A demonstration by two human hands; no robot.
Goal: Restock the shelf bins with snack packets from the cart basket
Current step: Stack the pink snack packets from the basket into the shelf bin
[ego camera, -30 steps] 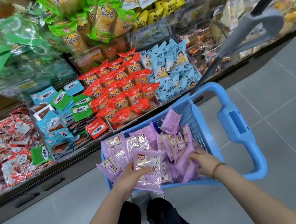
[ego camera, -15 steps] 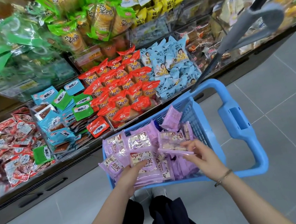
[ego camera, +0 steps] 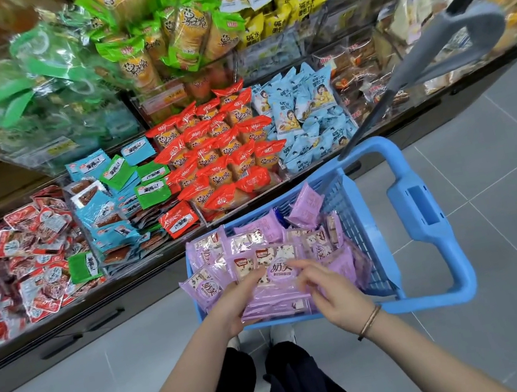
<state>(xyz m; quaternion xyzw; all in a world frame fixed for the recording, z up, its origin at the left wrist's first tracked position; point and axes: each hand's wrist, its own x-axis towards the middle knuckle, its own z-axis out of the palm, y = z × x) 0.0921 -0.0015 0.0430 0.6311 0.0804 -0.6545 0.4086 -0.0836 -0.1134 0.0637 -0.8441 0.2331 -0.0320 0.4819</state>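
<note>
Gripping a stack [ego camera: 276,294] of purple packets at the basket's [ego camera: 370,245] near edge, the left hand [ego camera: 233,304] has its thumb on top and fingers beneath. The right hand [ego camera: 334,299] lies against the stack's right side, fingers blurred; whether they pinch anything I cannot tell. Loose packets [ego camera: 306,205] fill the basket. Orange packets [ego camera: 224,157] lie on the shelf [ego camera: 124,295] just beyond its far edge.

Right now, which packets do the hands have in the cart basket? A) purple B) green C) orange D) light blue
A: the left hand grips a stack of purple packets over the blue basket, with the right hand on the stack's right edge.
</note>
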